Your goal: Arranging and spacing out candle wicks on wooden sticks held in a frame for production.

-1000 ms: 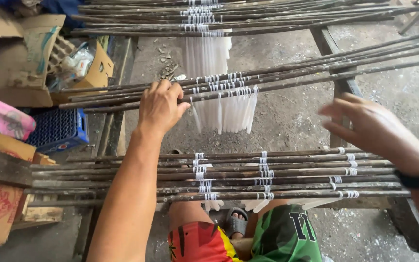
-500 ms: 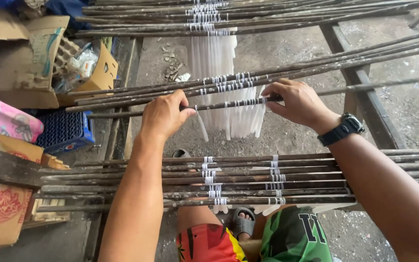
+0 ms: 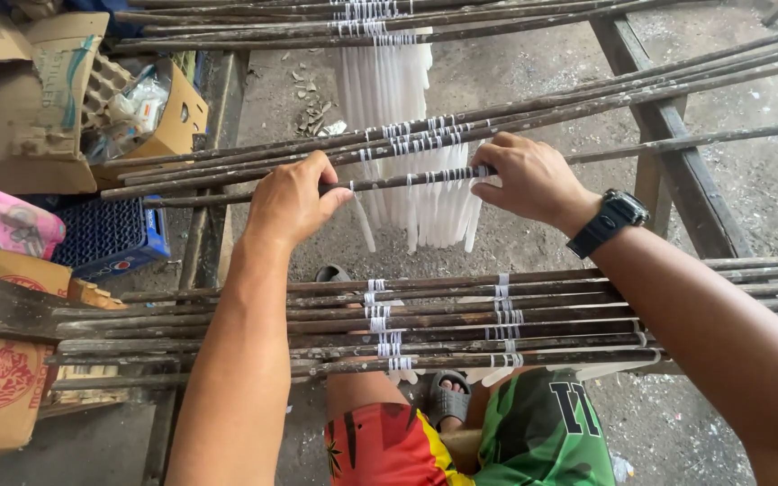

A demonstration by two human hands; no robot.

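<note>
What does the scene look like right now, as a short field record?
left hand: closed on rod
right hand: closed on same rod, further right
rod load: white candles hanging in a row between the hands
near rack: dark rods with white wick ties
left side: blue crate, cardboard boxes

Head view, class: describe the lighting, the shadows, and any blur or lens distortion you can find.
Head view: soft, even daylight, no glare, only faint shadows on the concrete floor; left hand, right hand and hanging white candles are sharp; the long sticks bow slightly towards the frame edges, suggesting wide-angle distortion.
</note>
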